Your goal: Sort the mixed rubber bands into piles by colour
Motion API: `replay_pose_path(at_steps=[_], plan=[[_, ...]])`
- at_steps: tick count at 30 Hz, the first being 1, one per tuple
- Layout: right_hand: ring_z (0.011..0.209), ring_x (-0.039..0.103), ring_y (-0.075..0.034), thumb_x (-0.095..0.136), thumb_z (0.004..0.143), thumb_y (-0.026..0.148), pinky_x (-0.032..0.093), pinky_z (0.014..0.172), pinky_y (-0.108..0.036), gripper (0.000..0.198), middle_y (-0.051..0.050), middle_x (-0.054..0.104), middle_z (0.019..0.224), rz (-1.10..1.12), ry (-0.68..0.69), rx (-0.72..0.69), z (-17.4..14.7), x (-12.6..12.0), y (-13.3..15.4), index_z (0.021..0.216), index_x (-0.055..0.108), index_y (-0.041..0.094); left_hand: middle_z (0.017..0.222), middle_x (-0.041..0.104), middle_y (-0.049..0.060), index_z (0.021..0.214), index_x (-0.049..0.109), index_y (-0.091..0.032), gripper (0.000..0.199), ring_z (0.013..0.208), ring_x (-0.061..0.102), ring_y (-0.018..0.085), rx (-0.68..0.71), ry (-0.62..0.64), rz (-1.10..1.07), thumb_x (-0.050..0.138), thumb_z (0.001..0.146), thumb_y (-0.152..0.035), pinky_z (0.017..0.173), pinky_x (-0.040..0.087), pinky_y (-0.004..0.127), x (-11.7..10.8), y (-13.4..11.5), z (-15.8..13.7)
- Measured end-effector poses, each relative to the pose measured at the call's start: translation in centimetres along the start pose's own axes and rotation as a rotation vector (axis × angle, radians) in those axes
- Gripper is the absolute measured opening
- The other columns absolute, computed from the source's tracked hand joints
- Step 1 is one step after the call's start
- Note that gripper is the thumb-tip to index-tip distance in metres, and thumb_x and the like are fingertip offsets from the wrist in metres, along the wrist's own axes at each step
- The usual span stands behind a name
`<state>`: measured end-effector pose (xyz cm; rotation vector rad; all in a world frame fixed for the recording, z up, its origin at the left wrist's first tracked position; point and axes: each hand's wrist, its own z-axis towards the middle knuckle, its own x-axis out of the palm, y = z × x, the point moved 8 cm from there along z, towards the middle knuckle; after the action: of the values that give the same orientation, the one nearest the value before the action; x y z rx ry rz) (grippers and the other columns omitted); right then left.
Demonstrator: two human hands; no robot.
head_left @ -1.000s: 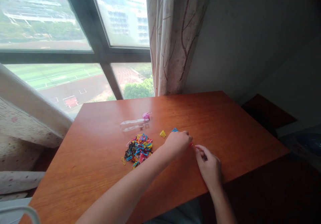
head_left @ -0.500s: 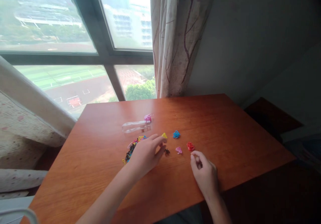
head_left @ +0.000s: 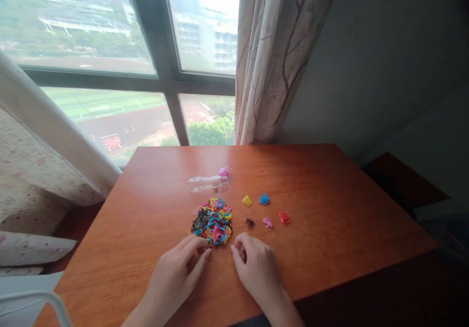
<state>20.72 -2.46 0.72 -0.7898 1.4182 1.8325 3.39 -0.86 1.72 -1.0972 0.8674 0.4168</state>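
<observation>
A mixed heap of small coloured elastic bands [head_left: 216, 219] lies on the wooden table. My left hand [head_left: 179, 268] is at the heap's near left edge, thumb and forefinger pinched on a small dark elastic band [head_left: 209, 255]. At the near right of the heap, my right hand [head_left: 256, 263] has its fingers curled together; whatever is in them, if anything, is hidden. Small single-colour groups lie to the right: yellow bands [head_left: 246, 200], blue bands [head_left: 264, 198], black bands [head_left: 250, 223], pink bands [head_left: 267, 222] and red bands [head_left: 285, 217].
Behind the heap lies a clear plastic container [head_left: 207, 184] with a pink part [head_left: 224, 172] at its right end. The wooden table [head_left: 330, 195] reaches back to a window and a curtain [head_left: 271, 73]. A pale curved bar [head_left: 47, 295] is at lower left.
My left hand has drawn back from the yellow and black groups to the heap's near edge, uncovering the heap. My right hand has moved left from the red group. The view has shifted slightly.
</observation>
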Motion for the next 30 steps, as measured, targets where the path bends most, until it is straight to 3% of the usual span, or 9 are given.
replay_pose_path(at_steps=[6, 14, 21, 30], plan=[[0.062, 0.058, -0.014, 0.053, 0.090, 0.016, 0.027, 0.060, -0.026, 0.011, 0.004, 0.062, 0.068, 0.036, 0.026, -0.022, 0.2, 0.5, 0.6, 0.084, 0.059, 0.023, 0.088, 0.067, -0.001, 0.099, 0.059, -0.026, 0.012, 0.076, 0.067, 0.014, 0.002, -0.018, 0.048, 0.047, 0.097, -0.028, 0.066, 0.049, 0.022, 0.9, 0.8, -0.7], [0.065, 0.059, -0.015, 0.053, 0.091, 0.020, 0.028, 0.063, -0.027, 0.013, 0.003, 0.064, 0.070, 0.050, 0.044, -0.022, 0.3, 1.4, 1.3, 0.081, 0.061, 0.024, 0.082, 0.064, 0.001, 0.085, 0.056, -0.024, 0.014, 0.071, 0.065, 0.017, 0.013, 0.074, 0.177, 0.049, 0.095, -0.030, 0.062, 0.049, 0.025, 1.4, -0.2, -1.2], [0.063, 0.058, -0.015, 0.053, 0.091, 0.018, 0.027, 0.062, -0.028, 0.013, 0.003, 0.064, 0.069, 0.023, 0.018, -0.030, 0.4, 1.6, 1.2, 0.081, 0.061, 0.024, 0.087, 0.064, 0.002, 0.089, 0.058, -0.024, 0.014, 0.075, 0.066, 0.017, 0.031, 0.088, 0.191, 0.046, 0.096, -0.026, 0.066, 0.052, 0.026, 1.5, -0.6, -1.2], [0.066, 0.059, -0.015, 0.052, 0.089, 0.016, 0.030, 0.063, -0.027, 0.015, 0.002, 0.066, 0.073, 0.066, -0.007, -0.073, 0.3, 1.1, 1.6, 0.085, 0.063, 0.024, 0.085, 0.067, 0.001, 0.092, 0.061, -0.025, 0.018, 0.073, 0.068, 0.017, 0.076, -0.012, 0.209, 0.044, 0.096, -0.022, 0.066, 0.053, 0.026, 1.3, -0.5, -1.2]])
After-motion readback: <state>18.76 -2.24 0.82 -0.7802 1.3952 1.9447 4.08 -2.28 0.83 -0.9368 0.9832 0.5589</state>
